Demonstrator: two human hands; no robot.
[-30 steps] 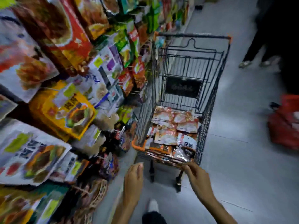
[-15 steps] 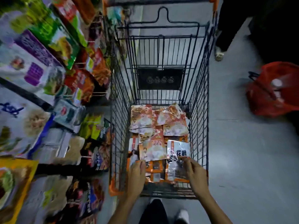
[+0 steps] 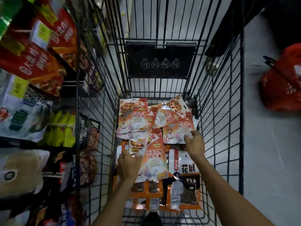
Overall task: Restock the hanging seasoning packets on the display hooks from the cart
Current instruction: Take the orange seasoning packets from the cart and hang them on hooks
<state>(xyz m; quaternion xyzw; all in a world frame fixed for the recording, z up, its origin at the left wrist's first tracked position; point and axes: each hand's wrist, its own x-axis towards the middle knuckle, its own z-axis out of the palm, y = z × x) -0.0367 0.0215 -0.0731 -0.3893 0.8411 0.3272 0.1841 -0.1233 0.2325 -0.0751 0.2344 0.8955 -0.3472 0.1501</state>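
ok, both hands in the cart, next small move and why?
Probably close the right hand on the lower edge of the orange packet at its fingertips and lift it; the left hand rests on a nearer packet, and none looks lifted from the cart yet.

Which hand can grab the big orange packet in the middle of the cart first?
Probably the left hand: its fingers lie on the middle orange packet, at its left edge. The right hand is farther up the cart, at the corner of the far right packet.
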